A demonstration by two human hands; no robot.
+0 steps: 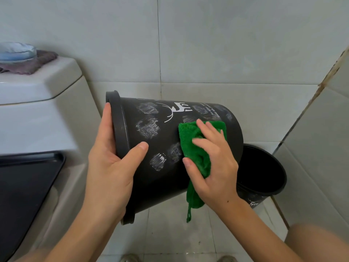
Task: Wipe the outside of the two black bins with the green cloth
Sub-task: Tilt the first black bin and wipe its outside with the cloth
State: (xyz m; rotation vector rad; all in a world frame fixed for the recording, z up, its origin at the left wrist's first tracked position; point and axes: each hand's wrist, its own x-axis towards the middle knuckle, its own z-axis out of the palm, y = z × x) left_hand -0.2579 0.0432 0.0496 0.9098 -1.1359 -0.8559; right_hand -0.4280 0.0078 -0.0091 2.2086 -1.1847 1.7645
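Observation:
A black bin (156,135) with a white deer print and several whitish smudges is held on its side in the air, rim to the left. My left hand (111,167) grips its rim, thumb on the outside wall. My right hand (213,159) presses the green cloth (192,148) against the bin's side, with the thumb curled round the cloth's lower fold; a tail of cloth hangs below. The second black bin (264,178) stands upright on the floor behind and to the right, partly hidden by the first.
A white toilet cistern (37,87) stands at the left with a folded cloth and a blue dish on top. A black tray (26,186) lies on the toilet below it. Tiled walls close in behind and on the right; the tiled floor (170,233) lies below.

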